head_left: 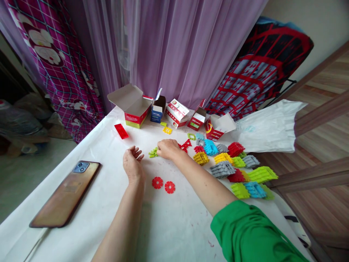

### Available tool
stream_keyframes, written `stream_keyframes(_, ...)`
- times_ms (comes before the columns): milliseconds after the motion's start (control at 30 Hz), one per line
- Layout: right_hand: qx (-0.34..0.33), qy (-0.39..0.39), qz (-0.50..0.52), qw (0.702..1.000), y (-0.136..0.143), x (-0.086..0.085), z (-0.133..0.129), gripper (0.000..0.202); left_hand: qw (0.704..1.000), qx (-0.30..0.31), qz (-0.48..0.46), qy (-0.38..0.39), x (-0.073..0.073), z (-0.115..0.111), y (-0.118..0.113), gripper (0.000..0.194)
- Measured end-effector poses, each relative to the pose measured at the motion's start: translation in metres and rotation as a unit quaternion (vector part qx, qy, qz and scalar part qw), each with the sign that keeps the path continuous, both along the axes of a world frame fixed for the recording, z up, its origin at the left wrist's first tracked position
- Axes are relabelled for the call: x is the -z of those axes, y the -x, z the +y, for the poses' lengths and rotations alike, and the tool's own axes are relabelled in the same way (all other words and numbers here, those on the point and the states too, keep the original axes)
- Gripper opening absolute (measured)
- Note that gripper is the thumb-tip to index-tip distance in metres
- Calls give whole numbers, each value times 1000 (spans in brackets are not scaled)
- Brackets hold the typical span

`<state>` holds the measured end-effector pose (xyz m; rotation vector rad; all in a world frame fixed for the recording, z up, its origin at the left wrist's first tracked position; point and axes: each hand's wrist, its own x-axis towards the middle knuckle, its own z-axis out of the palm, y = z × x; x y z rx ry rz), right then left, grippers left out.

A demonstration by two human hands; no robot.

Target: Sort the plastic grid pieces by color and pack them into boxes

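Note:
My left hand (133, 164) rests low over the white table, palm turned inward, its loosely bent fingers apart and holding nothing. Just to its right, my right hand (167, 148) reaches down with fingers pinched at some lime-green plastic building pieces (153, 153); its fingertips are partly hidden. Red plastic building pieces (185, 145) lie right beyond that hand. Two red notched plastic discs (163, 185) lie flat between my forearms. To the right of my right arm stand rows of stacked building pieces (222, 169) in grey, yellow, blue, red and green.
Several open cartons line the back edge, among them a large red-and-green box (134, 118) and a blue box (156, 113). A red tray-like piece (121, 131) lies at left. A phone (67, 194) with a cable lies front left. A white bag (267, 125) sits at right.

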<state>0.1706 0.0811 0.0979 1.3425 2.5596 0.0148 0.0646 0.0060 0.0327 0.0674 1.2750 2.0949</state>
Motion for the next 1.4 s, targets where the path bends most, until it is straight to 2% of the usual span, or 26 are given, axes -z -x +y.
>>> stream_keyframes(233,-15,12,22,1000,-3,4,0,36,1000,5,-1,0,-2,-1,-1,30)
stream_keyframes(467,-12,-1,30,999,-5,0,-8,35,1000,3,-9,3,-2,-1,-1,29)
stream_keyframes(667,-71,-7,35,997,-10,-4,-16,29,1000,5,-5,1,-1,-1,-1,29)
stream_keyframes(967,-67,-11,28,997,-8,2,-17,26,1000,12,10,4,1,-1,0,32)
stream_keyframes(1133,-72,5,10,997,-8,-2,-18,27,1000,12,13,6,1,-1,0,32)
stream_keyframes(1400,-68,3,11,998,-20,2,-25,28,1000,13,15,6,2,-2,-2,29)
